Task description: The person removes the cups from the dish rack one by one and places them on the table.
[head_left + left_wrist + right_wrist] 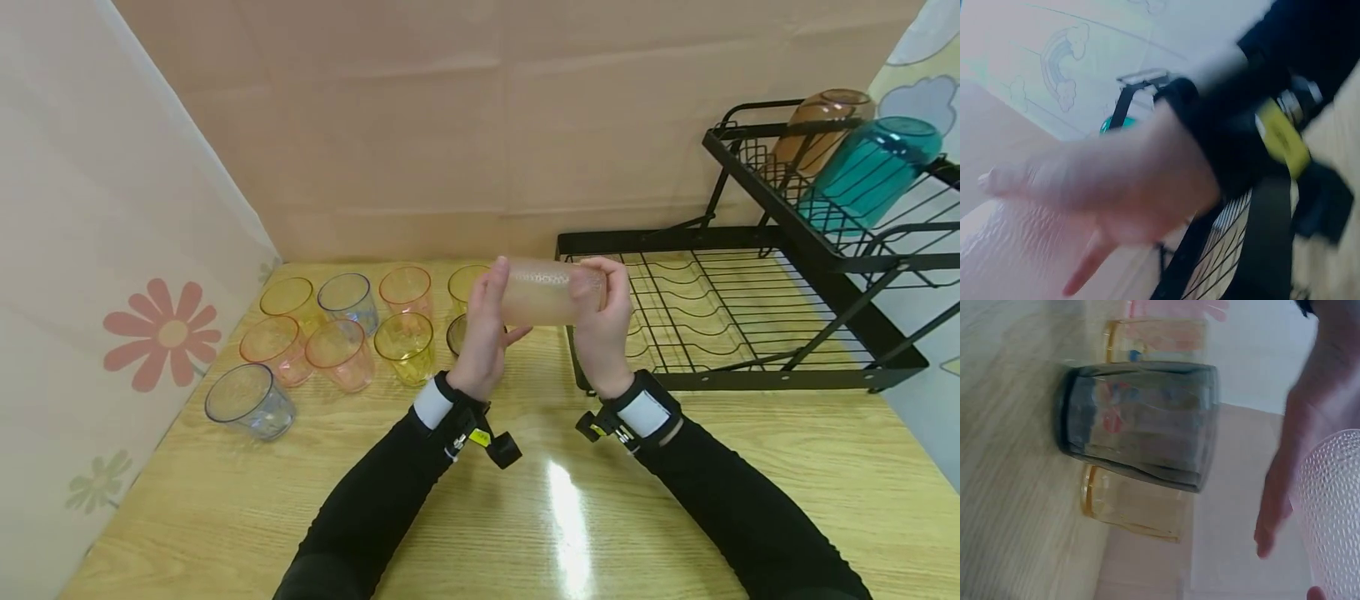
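Both hands held one pale dimpled cup (551, 292) sideways, just left of the black dish rack (750, 367): left hand (483, 329) flat on one end w/ fingers straight, right hand (603, 321) curled round the other. Two cups, amber (821, 125) & teal (870, 171), already lay on the rack's top tier. About ten cups (341, 333) stood further left of the rack, untouched, so most seemed left.

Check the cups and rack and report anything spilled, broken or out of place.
Nothing stands out. The coloured plastic cups stand upright on the wooden table, unspilled. A teal cup and an amber cup lie tilted on the black wire rack's upper shelf. Both hands hold a pale dimpled cup sideways.
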Motion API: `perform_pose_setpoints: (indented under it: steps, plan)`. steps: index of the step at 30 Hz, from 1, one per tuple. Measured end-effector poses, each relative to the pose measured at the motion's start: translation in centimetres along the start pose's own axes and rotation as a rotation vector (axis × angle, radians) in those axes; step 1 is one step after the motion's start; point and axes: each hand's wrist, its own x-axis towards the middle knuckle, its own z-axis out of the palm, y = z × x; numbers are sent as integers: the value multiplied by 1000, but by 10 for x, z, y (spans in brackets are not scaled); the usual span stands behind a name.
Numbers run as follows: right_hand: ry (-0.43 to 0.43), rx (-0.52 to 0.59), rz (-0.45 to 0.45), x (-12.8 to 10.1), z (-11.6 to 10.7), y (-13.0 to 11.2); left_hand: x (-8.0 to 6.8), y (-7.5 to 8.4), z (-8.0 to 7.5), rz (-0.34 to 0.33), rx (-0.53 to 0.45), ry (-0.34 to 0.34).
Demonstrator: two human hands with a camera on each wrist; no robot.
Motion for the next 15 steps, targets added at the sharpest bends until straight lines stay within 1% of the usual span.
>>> perform_pose_setpoints:
  steps: [5, 8, 9, 11, 13, 15]
  plan:
    - [-47, -37, -7, -10, 3, 6, -2, -1, 5, -17, -130, 125]
    - [-103, -79, -46, -15, 3, 6, -6, 0, 4, -22, -174, 170]
    - [-121, -95, -68, -16, 2, 5, -7, 1, 3, -20, -181, 174]
    - [-181, -133, -135, -17, 0, 2, -10, 3, -1, -5, -162, 165]
    - [-265, -192, -221, -16, -4, -2, -14, 6, -6, 20, -116, 144]
    - [-368, -262, -320, -13, -9, -7, -18, 10, -14, 48, -42, 116]
